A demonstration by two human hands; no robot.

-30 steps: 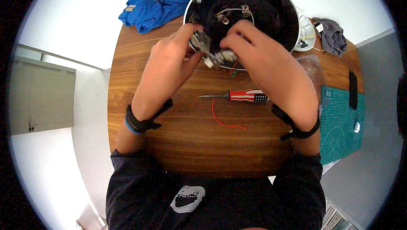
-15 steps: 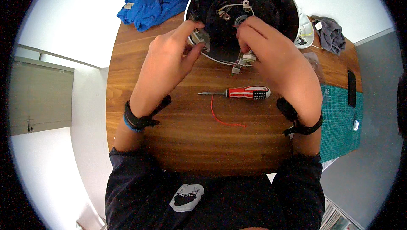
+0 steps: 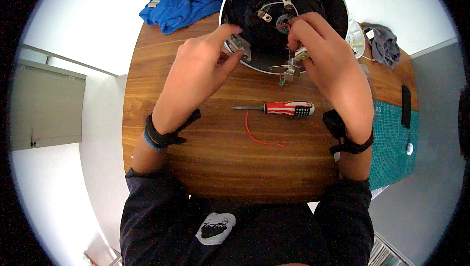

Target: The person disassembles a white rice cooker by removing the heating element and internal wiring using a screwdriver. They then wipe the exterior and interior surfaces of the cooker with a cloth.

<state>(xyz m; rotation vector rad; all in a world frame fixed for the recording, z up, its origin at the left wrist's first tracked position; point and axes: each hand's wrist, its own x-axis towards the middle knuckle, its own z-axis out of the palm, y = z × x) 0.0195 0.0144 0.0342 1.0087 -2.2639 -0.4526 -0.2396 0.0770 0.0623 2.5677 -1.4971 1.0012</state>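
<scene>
A round housing (image 3: 242, 9), black inside with a pale rim, stands at the far side of the table. Inside it are metal terminal tabs (image 3: 265, 16), a pale wire and a red wire (image 3: 282, 26). My left hand (image 3: 193, 65) pinches a flat metal bracket (image 3: 242, 47) between thumb and fingers at the housing's near left rim. Reaching over the near right rim, my right hand (image 3: 330, 58) is closed on a small metal switch-like part (image 3: 291, 70) with thin wires. Its fingertips are partly hidden. A red, white and black screwdriver (image 3: 289, 108) lies in front of the housing.
A loose red wire (image 3: 254, 137) lies beside the screwdriver on the wooden table (image 3: 215, 168). Blue cloth (image 3: 178, 11) sits back left, grey cloth (image 3: 383, 45) back right. A green cutting mat (image 3: 394, 153) and a black bar-shaped object (image 3: 406, 107) are on the right.
The housing and both hands have shifted slightly right. The small part under my right hand has turned and moved right. My left hand keeps its pinch on the bracket.
</scene>
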